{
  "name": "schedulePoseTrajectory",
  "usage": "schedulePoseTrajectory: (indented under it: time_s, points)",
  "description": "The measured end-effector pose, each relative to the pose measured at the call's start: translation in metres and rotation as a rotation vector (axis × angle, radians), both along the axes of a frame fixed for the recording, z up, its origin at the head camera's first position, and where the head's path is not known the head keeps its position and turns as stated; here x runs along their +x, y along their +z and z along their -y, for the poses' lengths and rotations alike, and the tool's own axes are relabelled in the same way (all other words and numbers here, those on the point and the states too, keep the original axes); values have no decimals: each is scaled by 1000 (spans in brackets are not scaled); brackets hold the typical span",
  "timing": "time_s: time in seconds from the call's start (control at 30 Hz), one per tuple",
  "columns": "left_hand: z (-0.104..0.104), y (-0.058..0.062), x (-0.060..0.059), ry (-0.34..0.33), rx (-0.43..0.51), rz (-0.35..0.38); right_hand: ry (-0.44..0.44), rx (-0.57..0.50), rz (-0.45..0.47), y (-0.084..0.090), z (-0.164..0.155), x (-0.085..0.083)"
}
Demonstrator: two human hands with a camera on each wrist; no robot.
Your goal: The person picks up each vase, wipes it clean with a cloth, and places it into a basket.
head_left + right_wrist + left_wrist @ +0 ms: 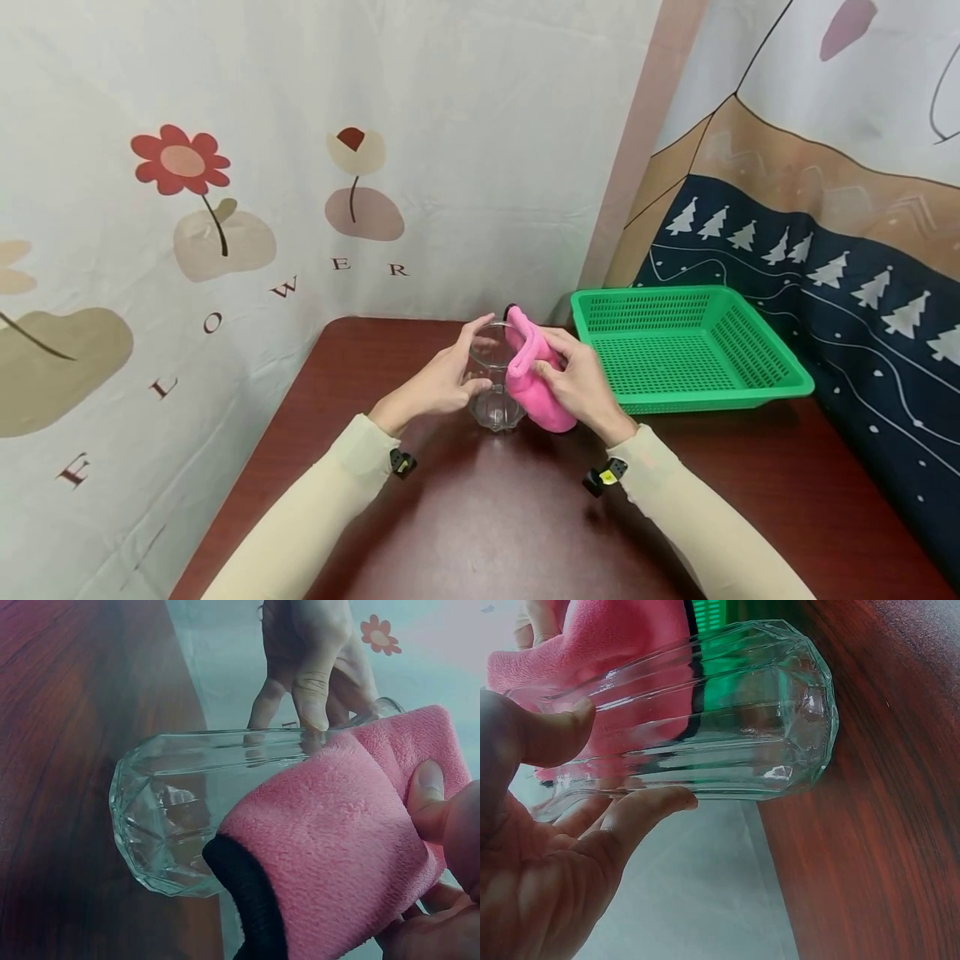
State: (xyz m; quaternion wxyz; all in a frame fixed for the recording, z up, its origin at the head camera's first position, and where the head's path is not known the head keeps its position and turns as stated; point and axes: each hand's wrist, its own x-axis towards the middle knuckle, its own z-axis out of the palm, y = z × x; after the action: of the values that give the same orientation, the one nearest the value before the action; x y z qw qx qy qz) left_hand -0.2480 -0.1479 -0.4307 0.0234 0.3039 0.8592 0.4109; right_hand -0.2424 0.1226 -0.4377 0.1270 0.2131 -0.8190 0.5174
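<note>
A clear ribbed glass (493, 392) stands on the dark red table (495, 517), its faceted base (810, 712) touching the wood. My left hand (442, 379) grips its side between thumb (551, 735) and fingers (641, 814). My right hand (577, 379) holds a pink cloth (534, 379) with a black edge (251, 896) and presses it against the glass's right side. The cloth (337, 847) covers part of the glass (187, 810) and folds over the rim.
A green plastic basket (686, 346) sits at the back right of the table, just beyond my right hand. Printed fabric backdrops (225, 167) close in the table behind and to the right. Bare tabletop lies in front of my arms.
</note>
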Motion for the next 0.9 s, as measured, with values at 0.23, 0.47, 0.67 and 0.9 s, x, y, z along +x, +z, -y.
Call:
schedulePoseTrajectory:
  time_s: [0.23, 0.47, 0.67, 0.9]
  points:
    - [0, 1, 0, 1, -15, -3, 6, -7, -8, -2, 2, -2]
    - [1, 0, 1, -1, -15, -8, -6, 16, -11, -3, 5, -1]
    - [1, 2, 2, 2, -8, 1, -33, 57, -18, -5, 5, -2]
    - [0, 1, 2, 4, -27, -1, -27, 93, 7, -13, 5, -4]
